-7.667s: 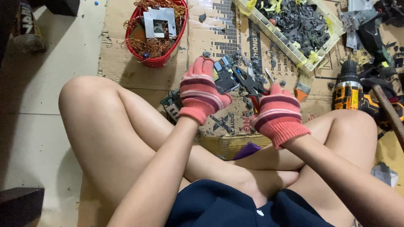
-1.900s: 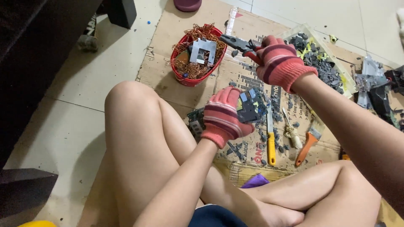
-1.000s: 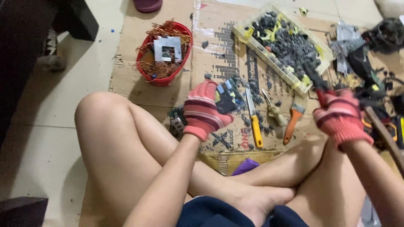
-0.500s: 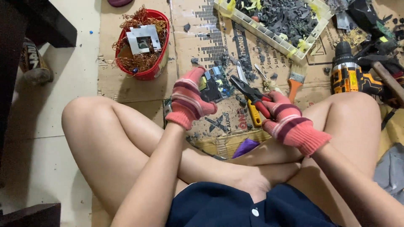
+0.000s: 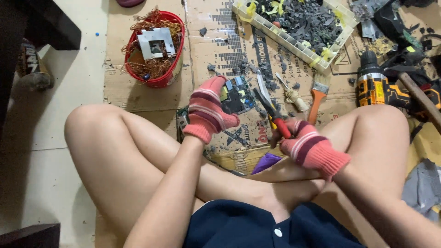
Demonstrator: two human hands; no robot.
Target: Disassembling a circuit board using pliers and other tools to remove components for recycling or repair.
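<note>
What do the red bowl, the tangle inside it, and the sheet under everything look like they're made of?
The red bowl looks like moulded plastic: a smooth, slightly glossy, uniformly coloured rim. The tangle inside seems to be bare copper wire, thin strands with an orange-brown metallic tint. The sheet on the floor is probably cardboard: flat, matt brown, printed, with fold creases like an opened box.

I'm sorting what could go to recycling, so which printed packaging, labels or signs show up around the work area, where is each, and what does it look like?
Flattened cardboard box: spread on the floor under the parts, brown with black printing and bar patterns.
Can: lying at the far left edge beside dark furniture, dark with pale lettering, partly shadowed.
No screens or signs show.
</note>
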